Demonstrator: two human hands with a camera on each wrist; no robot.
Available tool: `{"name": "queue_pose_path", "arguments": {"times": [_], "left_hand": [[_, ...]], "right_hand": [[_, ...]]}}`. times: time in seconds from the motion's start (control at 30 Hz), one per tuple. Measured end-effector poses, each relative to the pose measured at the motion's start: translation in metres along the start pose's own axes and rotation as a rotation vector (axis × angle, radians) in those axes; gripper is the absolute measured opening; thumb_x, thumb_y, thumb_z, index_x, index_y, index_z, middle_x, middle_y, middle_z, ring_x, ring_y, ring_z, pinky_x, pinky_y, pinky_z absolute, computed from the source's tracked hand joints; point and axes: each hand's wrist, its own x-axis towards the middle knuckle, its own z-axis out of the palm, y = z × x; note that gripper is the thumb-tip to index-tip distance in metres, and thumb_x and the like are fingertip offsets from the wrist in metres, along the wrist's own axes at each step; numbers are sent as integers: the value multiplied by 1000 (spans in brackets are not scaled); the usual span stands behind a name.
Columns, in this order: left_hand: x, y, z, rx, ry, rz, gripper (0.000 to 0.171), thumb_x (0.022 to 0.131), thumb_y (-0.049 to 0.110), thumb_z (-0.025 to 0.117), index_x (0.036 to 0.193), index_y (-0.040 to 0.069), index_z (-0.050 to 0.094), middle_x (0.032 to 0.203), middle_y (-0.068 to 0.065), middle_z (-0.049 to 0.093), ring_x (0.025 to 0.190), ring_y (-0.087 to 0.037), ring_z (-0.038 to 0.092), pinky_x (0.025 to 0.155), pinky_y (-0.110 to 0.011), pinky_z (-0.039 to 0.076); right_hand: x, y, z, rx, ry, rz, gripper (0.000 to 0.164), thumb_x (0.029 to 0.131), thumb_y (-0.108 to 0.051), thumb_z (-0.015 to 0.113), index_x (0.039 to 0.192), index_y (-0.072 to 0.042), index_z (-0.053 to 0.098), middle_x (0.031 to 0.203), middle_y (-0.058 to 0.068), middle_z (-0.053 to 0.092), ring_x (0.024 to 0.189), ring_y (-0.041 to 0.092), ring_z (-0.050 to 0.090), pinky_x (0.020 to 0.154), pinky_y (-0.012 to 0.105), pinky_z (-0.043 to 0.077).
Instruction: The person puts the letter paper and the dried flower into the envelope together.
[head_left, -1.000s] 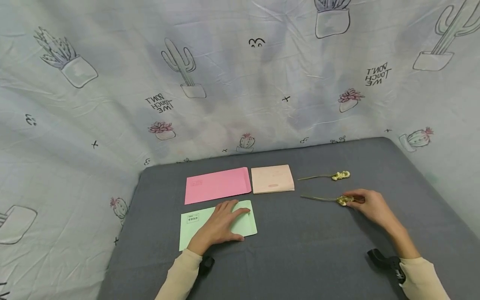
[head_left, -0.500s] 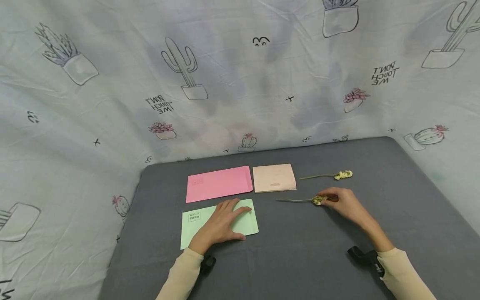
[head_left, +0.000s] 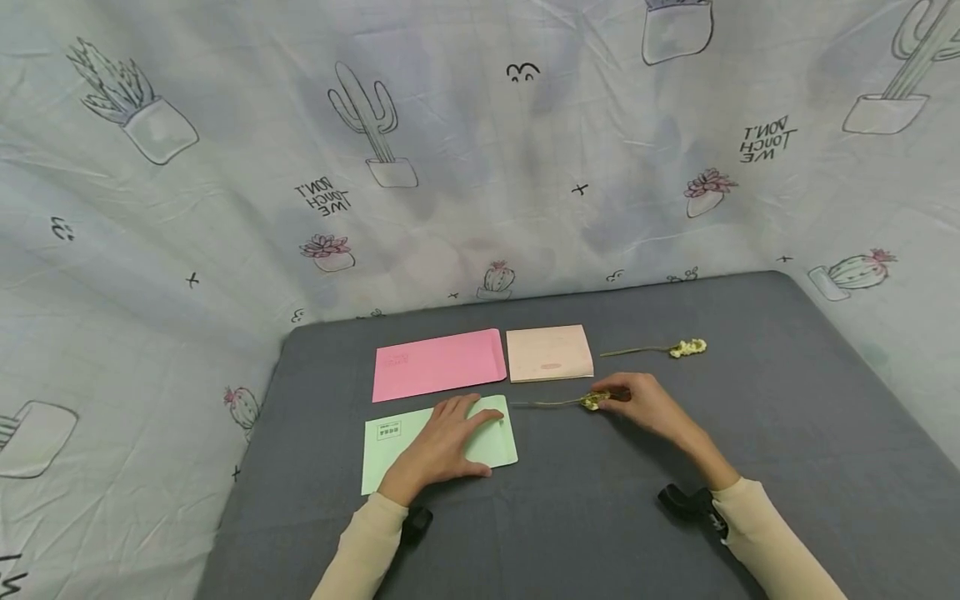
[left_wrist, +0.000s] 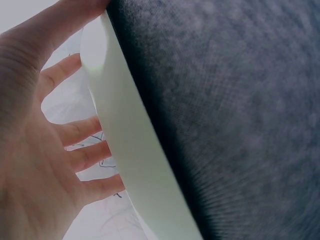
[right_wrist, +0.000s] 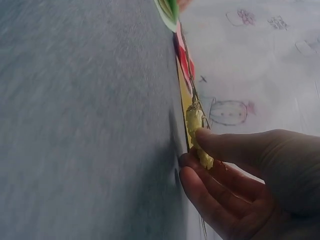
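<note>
My left hand (head_left: 442,446) rests across a light green envelope (head_left: 386,458), fingers spread, fingertips towards its far edge and thumb at its near edge. In the left wrist view the straight fingers reach the edge of the envelope (left_wrist: 125,130). A gap shows at the envelope's end (right_wrist: 167,12) in the right wrist view. My right hand (head_left: 648,412) pinches a dried yellow flower (head_left: 592,402) by its head, between thumb and fingers. Its thin stem (head_left: 547,405) points left, with the tip close to the envelope's right end.
A pink envelope (head_left: 438,365) lies behind the green one, with a peach, folded-looking paper piece (head_left: 550,354) beside it. Another dried yellow flower (head_left: 686,348) lies at the back right. Grey cloth (head_left: 600,517) covers the table; a printed curtain (head_left: 465,167) hangs behind.
My right hand has moved left with the flower, bringing the stem tip from right of the peach paper to the green envelope's right end. The left hand has stayed in place.
</note>
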Motion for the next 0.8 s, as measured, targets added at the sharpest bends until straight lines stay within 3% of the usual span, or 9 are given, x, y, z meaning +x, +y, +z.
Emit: {"name": "queue_pose_path", "arguments": {"times": [0.43,0.8], "left_hand": [[1,1,2,-13,-2,-11,72,71,47,85,135,31,54,147,-14,41,135,-32,37,112,-50,28],[2,2,-1,-19,-32,-26,70,74,48,83,137,32,55,149,-13,38,137,-31,34,113,-49,27]], "right_hand": [[15,-9,14,76,-49,-16,23,87,-6,72,110,-3,72,105,9,72,97,27,68,81,39,56],[19,-9,11,57,-62,-37,23,87,-4,71,110,-2,72,103,9,72,93,25,68,79,38,56]]}}
